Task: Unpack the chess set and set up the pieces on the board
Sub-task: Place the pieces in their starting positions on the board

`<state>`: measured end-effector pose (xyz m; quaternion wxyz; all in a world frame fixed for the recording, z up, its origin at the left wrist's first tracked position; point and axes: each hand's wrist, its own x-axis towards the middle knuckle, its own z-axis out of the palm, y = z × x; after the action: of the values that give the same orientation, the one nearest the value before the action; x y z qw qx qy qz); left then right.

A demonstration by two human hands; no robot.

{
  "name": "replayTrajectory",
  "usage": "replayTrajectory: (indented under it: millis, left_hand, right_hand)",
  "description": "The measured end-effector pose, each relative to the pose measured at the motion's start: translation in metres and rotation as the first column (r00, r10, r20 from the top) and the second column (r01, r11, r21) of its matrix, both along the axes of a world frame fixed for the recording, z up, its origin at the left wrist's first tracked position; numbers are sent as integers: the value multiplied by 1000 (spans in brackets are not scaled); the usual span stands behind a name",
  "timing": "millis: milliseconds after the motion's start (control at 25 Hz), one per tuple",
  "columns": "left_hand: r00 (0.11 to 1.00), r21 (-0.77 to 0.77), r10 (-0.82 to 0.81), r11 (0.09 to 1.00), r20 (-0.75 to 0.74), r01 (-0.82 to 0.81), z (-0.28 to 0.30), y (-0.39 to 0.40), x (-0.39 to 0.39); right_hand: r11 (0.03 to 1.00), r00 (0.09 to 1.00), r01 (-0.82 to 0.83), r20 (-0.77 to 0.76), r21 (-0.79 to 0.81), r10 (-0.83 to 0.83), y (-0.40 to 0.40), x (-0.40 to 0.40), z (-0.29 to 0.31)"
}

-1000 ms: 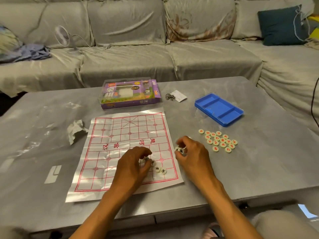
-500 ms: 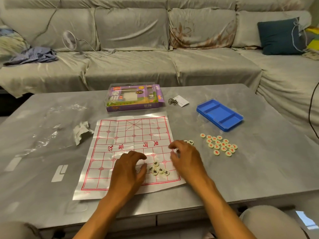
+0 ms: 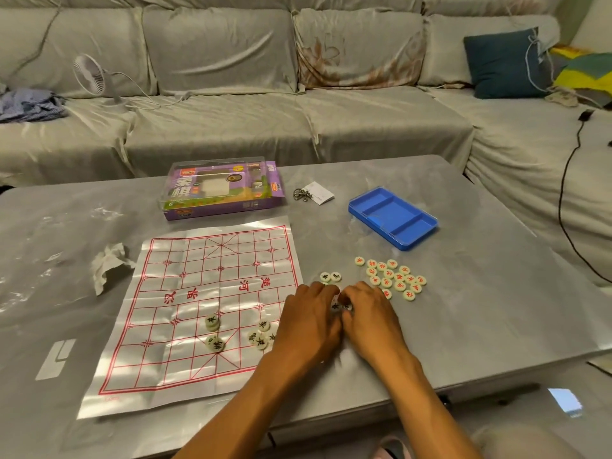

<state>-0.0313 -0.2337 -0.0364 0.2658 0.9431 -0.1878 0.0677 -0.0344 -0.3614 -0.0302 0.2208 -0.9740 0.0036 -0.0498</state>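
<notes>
Both hands meet just off the right edge of the paper xiangqi board (image 3: 212, 306), which lies flat on the grey desk (image 3: 463, 326) toward its near edge. The left hand (image 3: 309, 326) and right hand (image 3: 371, 318) curl their fingers over a few black-marked pieces (image 3: 337, 306) between them; whether either grip actually holds a piece I cannot tell. 2 more black-marked discs (image 3: 330, 277) sit just beyond the fingertips. On the board, several pieces (image 3: 261, 336) cluster near its right side, with 2 small stacks (image 3: 213, 332) closer to its middle. A group of red-marked pieces (image 3: 392, 279) lies right of the hands, the blue tray (image 3: 392, 217) beyond it, and the purple box (image 3: 222, 190) sits past the board's far edge.
</notes>
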Motion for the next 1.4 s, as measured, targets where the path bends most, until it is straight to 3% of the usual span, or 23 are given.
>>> replayTrajectory:
  millis: [160, 400, 600, 760, 1080, 1240, 1400]
  left_hand:
    - [999, -53, 22, 998, -49, -24, -11, -3, 9]
    - [1000, -71, 28, 997, 12, -27, -17, 8, 9]
    - [999, -140, 35, 989, -27, -38, -18, 12, 10]
    - [998, -186, 51, 981, -39, -57, -9, 7, 8]
    - [963, -279, 258, 922, -78, -269, 13, 91, -6]
    - [948, -190, 285, 932, -140, -308, 10, 128, -16]
    - [942, -143, 285, 940, -177, -311, 5, 130, -24]
  right_hand:
    - [1000, 1000, 18, -3, 26, -18, -4, 0, 0]
    - [996, 997, 61, 35, 59, -63, -3, -1, -1]
    - [991, 994, -43, 104, 130, 30, 3, -1, -6]
    - [992, 992, -85, 107, 98, 75, 6, -1, -16]
    - [991, 993, -71, 103, 112, 60, 14, 2, -10]
    - [958, 983, -181, 82, 222, 167, 40, -5, -2]
    - [926, 955, -297, 55, 231, 292, 74, -16, 0]
